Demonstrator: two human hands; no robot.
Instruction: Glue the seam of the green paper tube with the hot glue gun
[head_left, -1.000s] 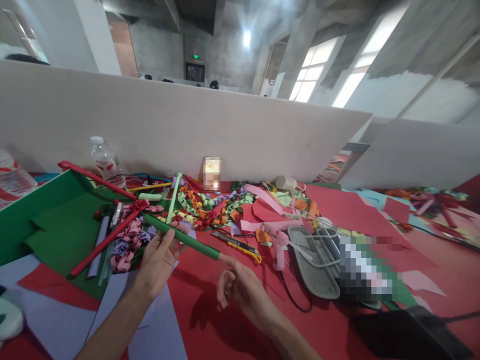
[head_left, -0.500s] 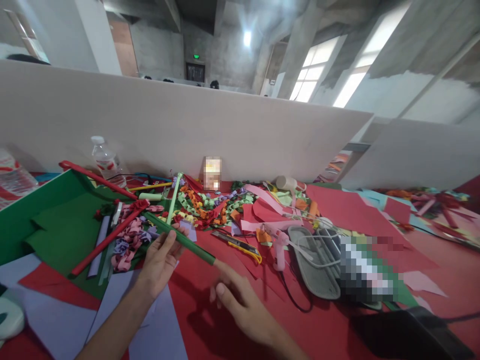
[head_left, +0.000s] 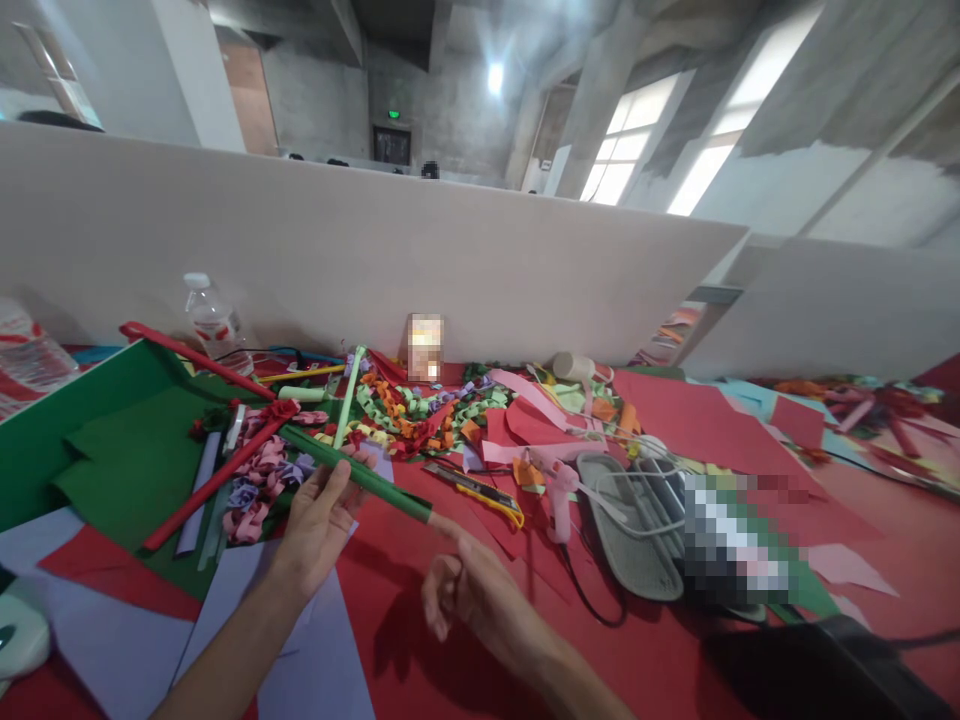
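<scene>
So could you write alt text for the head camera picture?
A person's left hand holds a green paper tube while the right hand touches its near end, above a red table littered with paper chains, a pink glue gun and a utility knife.

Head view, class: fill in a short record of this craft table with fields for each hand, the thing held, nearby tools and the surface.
left hand: fingers in a grip on the green tube
right hand: forefinger at the tube's near end, other fingers curled
green tube: tilted, far end among paper flowers
tools nearby: yellow knife, pink glue gun
behind: paper chain, bottle
surface: red paper over the table
</scene>
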